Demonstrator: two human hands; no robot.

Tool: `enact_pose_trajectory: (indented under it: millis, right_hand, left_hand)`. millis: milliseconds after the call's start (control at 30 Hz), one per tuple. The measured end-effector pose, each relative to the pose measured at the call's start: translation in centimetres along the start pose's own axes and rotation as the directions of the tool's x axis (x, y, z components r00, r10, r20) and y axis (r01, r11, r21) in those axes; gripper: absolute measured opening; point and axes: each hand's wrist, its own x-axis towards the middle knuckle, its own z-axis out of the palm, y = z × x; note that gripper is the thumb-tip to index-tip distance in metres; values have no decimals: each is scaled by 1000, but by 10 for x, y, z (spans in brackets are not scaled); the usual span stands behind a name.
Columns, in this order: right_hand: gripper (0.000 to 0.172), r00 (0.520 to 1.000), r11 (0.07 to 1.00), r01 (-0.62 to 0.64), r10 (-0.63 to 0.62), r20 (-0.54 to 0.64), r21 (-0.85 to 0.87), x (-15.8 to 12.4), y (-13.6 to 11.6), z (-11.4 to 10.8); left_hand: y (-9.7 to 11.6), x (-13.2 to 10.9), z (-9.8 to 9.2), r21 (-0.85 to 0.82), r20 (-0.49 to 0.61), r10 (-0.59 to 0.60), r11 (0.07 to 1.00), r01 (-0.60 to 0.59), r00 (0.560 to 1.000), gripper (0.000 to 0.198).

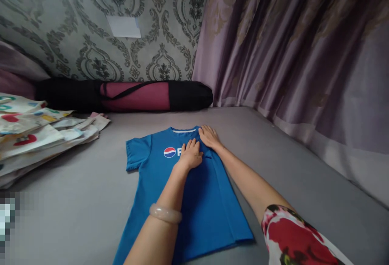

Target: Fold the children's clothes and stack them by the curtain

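Note:
A blue T-shirt (158, 184) lies spread on the grey bed surface, with its neckline at the far end and a round red, white and blue logo (169, 152) on the chest. Its left-side sleeve (138, 152) sticks out, while the right side is folded over so that no sleeve shows there. My left hand (192, 154) rests flat on the chest and covers most of the printed lettering. Beside the neckline, my right hand (209, 136) lies on the folded shoulder edge, fingers stretched out.
On the left is a heap of patterned cloth (36, 135). A long black and maroon bag (136, 96) lies along the wallpapered wall at the back. Purple curtains (273, 46) hang down the right side. The grey bed surface (75, 200) surrounds the shirt.

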Motion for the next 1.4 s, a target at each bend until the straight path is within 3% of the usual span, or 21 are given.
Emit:
enact_pose_trajectory:
  millis: [167,400,567,867,1167,1300,1367,1400]
  right_hand:
    - [59,996,997,33,-38,77,64,-16,9,-13]
    - [69,975,982,184,-175,139,-54,-101,9,-6]
    - [70,970,976,203,-188,155,-84,-152,0,-10]
    - [71,961,975,207,-187,203,-82,-217,-3,-18]
    - [64,962,974,216,-201,185,-66,-278,-9,-28]
    - [62,959,967,248,-235,158,-65,-313,-7,-32]
    - [62,951,962,266,-253,177,-55,-328,-6,-39]
    - [63,946,960,276,-262,191,-52,-333,-6,-45]
  left_hand:
    - [-7,6,2,-15,-58,9,1000,-10,998,56]
    - [-8,6,1,-64,-90,24,997,-30,996,54]
    - [-3,-1,-2,-93,-120,20,995,-31,993,46]
    - [-1,-8,-2,-57,-104,57,996,-63,993,68]
    - [-5,-5,-1,-77,-109,60,995,-69,992,63]
    - [-7,-3,-3,-251,-184,35,964,-82,982,49]
    - [-7,-2,-8,-475,-265,-18,873,-114,964,38]
    - [-7,-2,-12,-605,-308,-65,784,-143,949,35]
